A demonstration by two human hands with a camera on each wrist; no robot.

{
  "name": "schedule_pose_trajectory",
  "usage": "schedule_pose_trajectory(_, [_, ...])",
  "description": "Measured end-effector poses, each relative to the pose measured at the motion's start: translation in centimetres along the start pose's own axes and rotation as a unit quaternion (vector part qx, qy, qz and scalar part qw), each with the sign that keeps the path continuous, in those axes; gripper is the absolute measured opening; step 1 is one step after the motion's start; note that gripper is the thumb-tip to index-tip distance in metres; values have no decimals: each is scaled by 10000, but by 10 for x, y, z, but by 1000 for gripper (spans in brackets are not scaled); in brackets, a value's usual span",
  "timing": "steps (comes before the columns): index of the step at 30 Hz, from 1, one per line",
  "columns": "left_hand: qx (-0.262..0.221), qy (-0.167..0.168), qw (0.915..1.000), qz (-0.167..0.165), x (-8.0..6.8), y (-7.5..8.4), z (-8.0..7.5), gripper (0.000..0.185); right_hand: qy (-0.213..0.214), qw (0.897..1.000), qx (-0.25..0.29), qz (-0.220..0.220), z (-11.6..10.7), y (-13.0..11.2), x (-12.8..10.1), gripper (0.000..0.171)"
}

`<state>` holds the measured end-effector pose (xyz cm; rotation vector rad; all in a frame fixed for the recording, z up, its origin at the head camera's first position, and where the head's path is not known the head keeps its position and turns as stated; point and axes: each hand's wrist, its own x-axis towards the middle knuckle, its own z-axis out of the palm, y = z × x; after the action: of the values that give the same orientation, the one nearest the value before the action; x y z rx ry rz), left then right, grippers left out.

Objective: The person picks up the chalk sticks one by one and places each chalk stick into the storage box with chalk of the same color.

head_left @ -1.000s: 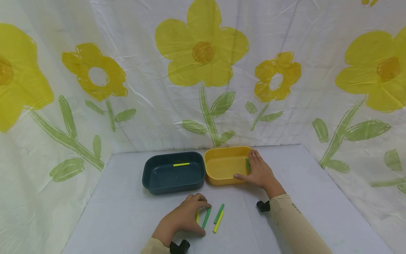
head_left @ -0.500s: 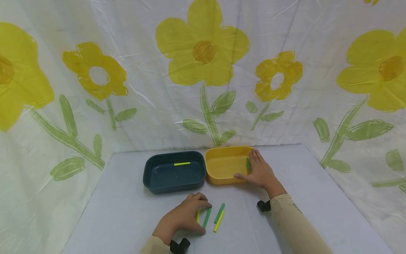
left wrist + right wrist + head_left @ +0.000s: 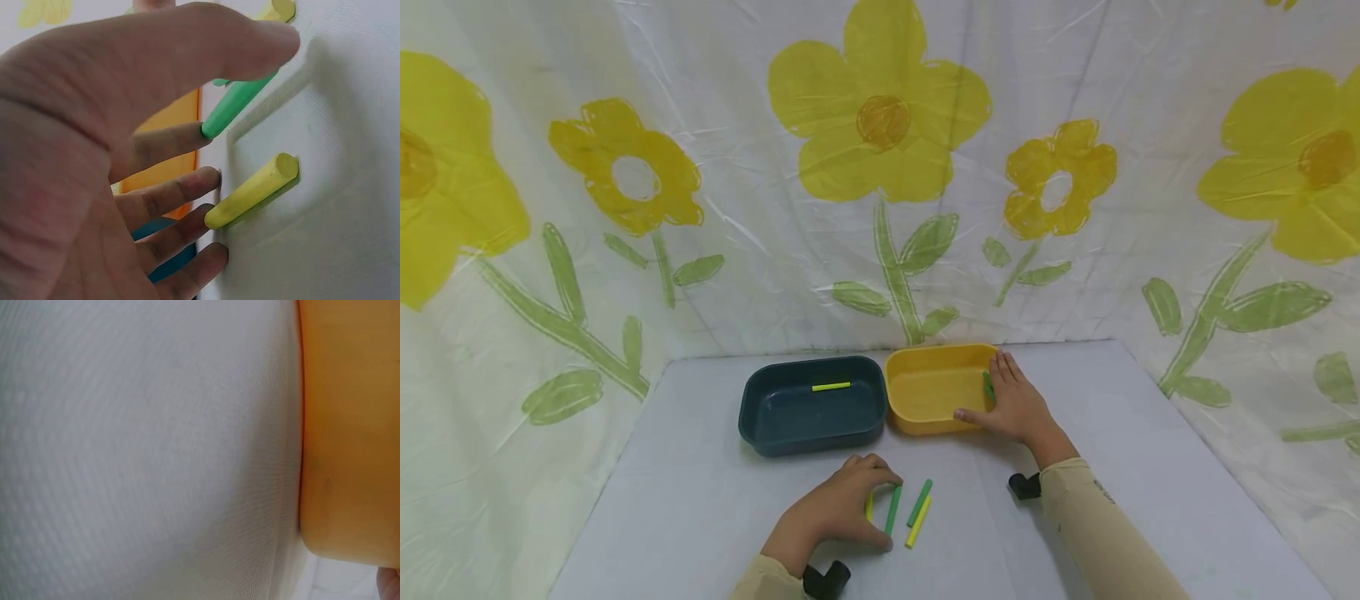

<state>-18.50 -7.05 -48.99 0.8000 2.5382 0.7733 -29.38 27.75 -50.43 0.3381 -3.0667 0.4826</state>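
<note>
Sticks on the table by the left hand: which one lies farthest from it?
The yellow stick on the outside right, beyond both green sticks; the other yellow one sits under the left hand.

backdrop point(image 3: 880, 167): showing yellow flowers, green stems on white
trays: dark teal tray point(image 3: 811, 406), yellow tray point(image 3: 934, 387)
sticks by my left hand point(image 3: 835, 512): green stick point(image 3: 892, 509), yellow stick point(image 3: 917, 522)
table point(image 3: 1150, 467): looking pale grey

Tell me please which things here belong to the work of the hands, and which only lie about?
In the work:
left hand at the sticks on the table
right hand resting on the yellow tray
green stick in that tray
dark tray with a yellow stick

Only lying about:
flowered cloth behind
table cover
</note>
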Motion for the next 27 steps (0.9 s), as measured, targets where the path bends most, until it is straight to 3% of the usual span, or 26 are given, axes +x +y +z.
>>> schedule_pose_trajectory(10, [-145,133,9998,-8,2,0,1,76,10,10000,-2,-4,-1,-1,0,135])
schedule_pose_trajectory(20, [-588,390,9973,-205,2,3,1,79,-8,10000,-61,-4,1,0,0,134])
schedule_pose_trajectory(27, [-771,692,9946,30,3,5,1,81,-7,10000,-57,9,0,-1,-1,134])
